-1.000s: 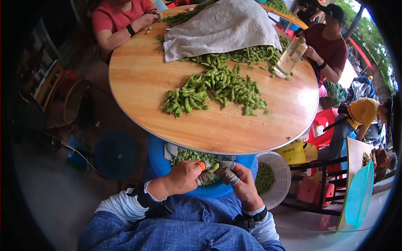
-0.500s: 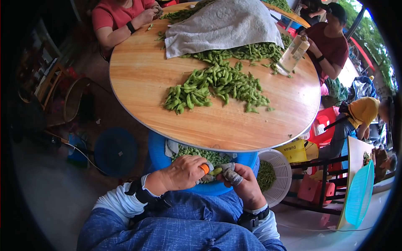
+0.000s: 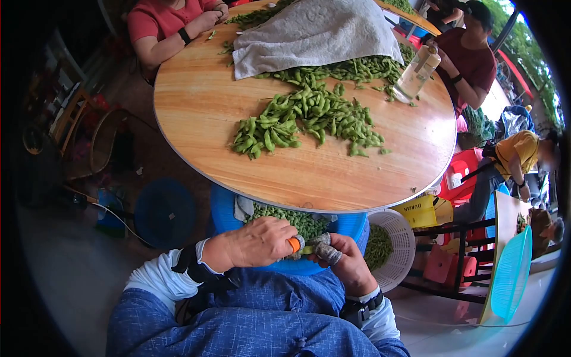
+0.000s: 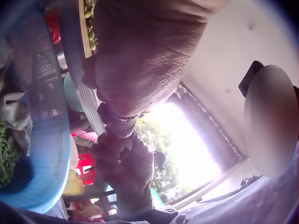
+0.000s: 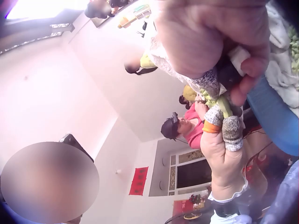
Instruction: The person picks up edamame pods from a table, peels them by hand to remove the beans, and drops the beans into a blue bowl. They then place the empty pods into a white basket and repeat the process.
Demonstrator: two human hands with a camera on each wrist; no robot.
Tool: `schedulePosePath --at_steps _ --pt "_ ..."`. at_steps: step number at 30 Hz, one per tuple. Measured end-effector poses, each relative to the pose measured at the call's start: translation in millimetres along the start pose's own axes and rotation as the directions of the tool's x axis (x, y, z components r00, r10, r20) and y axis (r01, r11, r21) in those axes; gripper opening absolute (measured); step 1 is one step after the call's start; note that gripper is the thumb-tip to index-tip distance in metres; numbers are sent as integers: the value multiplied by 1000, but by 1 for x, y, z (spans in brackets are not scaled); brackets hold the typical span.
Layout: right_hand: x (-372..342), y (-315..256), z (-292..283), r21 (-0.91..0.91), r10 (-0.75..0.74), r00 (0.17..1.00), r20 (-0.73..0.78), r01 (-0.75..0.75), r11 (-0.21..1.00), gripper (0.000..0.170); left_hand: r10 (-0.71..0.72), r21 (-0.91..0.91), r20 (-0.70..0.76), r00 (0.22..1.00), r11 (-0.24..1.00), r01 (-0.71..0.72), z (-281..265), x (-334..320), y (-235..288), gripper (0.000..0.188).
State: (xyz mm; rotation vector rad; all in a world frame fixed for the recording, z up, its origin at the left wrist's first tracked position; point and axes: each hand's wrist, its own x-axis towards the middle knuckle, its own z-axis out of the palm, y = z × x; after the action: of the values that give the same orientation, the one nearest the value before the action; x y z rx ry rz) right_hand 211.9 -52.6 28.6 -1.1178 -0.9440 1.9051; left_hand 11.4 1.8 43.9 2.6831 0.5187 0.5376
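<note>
My left hand (image 3: pixel 256 241) and right hand (image 3: pixel 353 269) meet over a blue basin (image 3: pixel 223 215), pinching one green soybean pod (image 5: pixel 226 106) between their fingertips. Grey knitted covers sleeve the thumb and a finger of each hand; an orange band (image 3: pixel 294 244) circles one on the left. Most of the pod is hidden by the fingers in the head view. Shelled green beans (image 3: pixel 295 221) fill the basin below, with a grey cloth (image 3: pixel 242 208) over its left rim. On the table (image 3: pixel 202 128) ahead lies a heap of unshelled pods (image 3: pixel 309 116).
The table's front edge overhangs the basin. A white basket (image 3: pixel 403 250) of green pods stands right of it. Farther back on the table are a grey towel (image 3: pixel 315 35) over more pods and a clear bottle (image 3: pixel 416 74). Two people sit across the table.
My hands have drawn closer together, the left shifting slightly up and right. The pod, plainly visible between them earlier, is now mostly covered by the fingers.
</note>
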Motion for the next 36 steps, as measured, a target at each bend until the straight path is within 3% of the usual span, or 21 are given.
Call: schedulePosePath --at_steps 4,7,10,13,16,19,20,22,27,31,33,36 --pt "-1 1 -4 13 -1 997 77 0 1000 12 -23 22 24 999 999 23 -3 -1 -1 8" --pt "2 8 -2 42 15 999 49 -18 999 14 -62 -28 76 995 998 64 -3 -3 -3 11" --pt "3 4 2 76 -38 998 53 34 997 16 -148 -228 11 989 963 146 0 -5 -5 17" --pt "7 13 0 140 -81 990 115 64 988 18 -277 -572 -125 953 805 159 6 -2 3 25" --pt "1 -9 7 64 -81 994 71 76 995 24 -246 -436 -12 969 874 216 6 -9 0 24" --pt "3 0 0 -318 -169 983 76 185 930 28 -204 -255 82 976 942 218 -6 -6 0 21" --pt "6 3 6 -263 -216 971 104 236 936 24 -213 -256 95 972 939 230 -6 -6 1 20" --pt "10 13 1 -333 -198 974 108 223 916 20 -228 -256 119 966 934 251 -5 -4 1 19" --pt "9 5 8 -272 -215 973 90 231 934 15 -339 -523 7 941 801 293 0 -6 2 20" --pt "10 7 11 -190 -235 968 91 249 950 15 -497 -652 -54 866 675 346 9 -12 7 20" --pt "9 3 15 -167 -238 967 85 250 954 15 -579 -774 -80 811 548 315 15 -13 13 19" --pt "12 15 6 -318 -198 970 141 234 919 18 -648 -858 -112 753 445 256 29 -15 13 14"
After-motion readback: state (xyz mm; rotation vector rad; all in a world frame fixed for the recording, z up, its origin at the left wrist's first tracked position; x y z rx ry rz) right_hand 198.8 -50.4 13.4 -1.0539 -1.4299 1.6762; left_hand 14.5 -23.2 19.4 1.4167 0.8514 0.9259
